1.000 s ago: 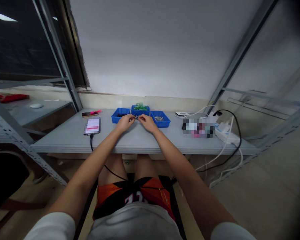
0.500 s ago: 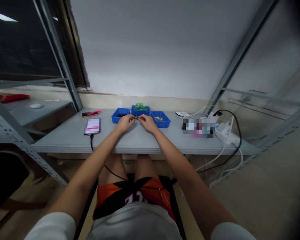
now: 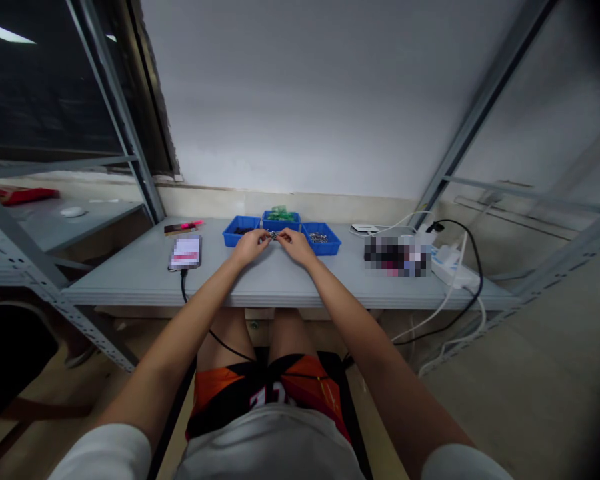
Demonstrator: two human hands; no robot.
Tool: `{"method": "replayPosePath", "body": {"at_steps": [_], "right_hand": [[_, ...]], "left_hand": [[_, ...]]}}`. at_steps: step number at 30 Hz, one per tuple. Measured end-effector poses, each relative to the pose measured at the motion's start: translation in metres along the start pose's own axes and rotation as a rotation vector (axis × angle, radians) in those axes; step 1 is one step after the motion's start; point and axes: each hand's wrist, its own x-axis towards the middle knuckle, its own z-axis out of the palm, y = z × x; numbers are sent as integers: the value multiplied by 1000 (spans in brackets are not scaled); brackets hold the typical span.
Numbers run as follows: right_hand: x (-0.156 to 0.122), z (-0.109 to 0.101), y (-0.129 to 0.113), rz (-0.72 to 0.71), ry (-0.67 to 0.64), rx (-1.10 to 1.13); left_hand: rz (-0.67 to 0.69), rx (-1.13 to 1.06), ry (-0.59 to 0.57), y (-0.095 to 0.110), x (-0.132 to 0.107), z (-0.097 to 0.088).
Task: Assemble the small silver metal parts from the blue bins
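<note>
My left hand (image 3: 253, 245) and my right hand (image 3: 294, 245) meet over the middle of the grey shelf table (image 3: 275, 283). Between their fingertips is a small, shiny metal-looking piece (image 3: 273, 235), too small to name; both hands pinch it. Beside my left hand stands a blue bin (image 3: 227, 239) with dark pieces inside. To the right of my right hand, another blue bin (image 3: 330, 249) holds small silvery metal parts (image 3: 319, 237). Behind the hands, a third blue bin (image 3: 266, 217) carries green translucent pieces (image 3: 281, 213). My hands partly hide the area in front of it.
A phone (image 3: 186, 252) with a black cable lies at left, near a pink pen-like item (image 3: 193, 225). On the right are a pixelated blurred object (image 3: 397, 257), a white power strip (image 3: 450, 270) and loose cables. Metal uprights (image 3: 460, 147) frame both ends.
Both hands stay in nearly the same place, still pinching the small piece. The blurred patch at right shows different colours.
</note>
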Motion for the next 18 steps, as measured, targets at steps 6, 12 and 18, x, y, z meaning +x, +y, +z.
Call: {"method": "replayPosePath", "body": {"at_steps": [6,12,18], "right_hand": [[0,0,1,5,1,-4],[0,1,3,13,-1,-1],[0,1,2,4,2,2]], "left_hand": [[-16,5,-3,5,-1,-3],[-23,3,-1,5,-1,-3],[-24,18,-7,6,-1,-4]]}}
